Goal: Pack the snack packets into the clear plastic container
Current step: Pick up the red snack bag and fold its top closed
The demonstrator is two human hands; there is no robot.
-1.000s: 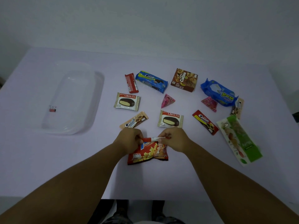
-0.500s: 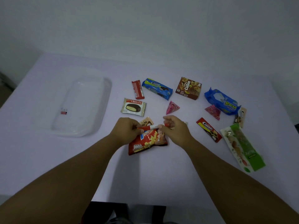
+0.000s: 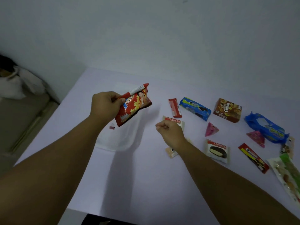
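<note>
Packet of red potato snacks point(image 3: 134, 105), raised off the table point(image 3: 146, 184), gripped at its upper left edge in left hand point(image 3: 106, 106), fingers and thumb curled round it. Long axis tilted, sealed top end up and to the right, bottom end down and to the left. Directly beneath and behind: clear plastic container point(image 3: 121, 140), lying flat, faint in outline, holding no packets, a small red clip point(image 3: 112, 127) at its left edge. Straight down from packet to container, so likely just a lowering and release by the left hand, the nearer one. Right hand point(image 3: 170, 133) apart to the right of the container, low over the table, fingers curled into a loose fist, holding nothing, above a Choco Pie packet point(image 3: 174, 120). Further right, scattered flat: blue Oreo packet point(image 3: 195, 108), brown Collon box point(image 3: 228, 110), two pink triangular packets point(image 3: 211, 129), second Choco Pie point(image 3: 217, 151), all still unpacked.
</note>
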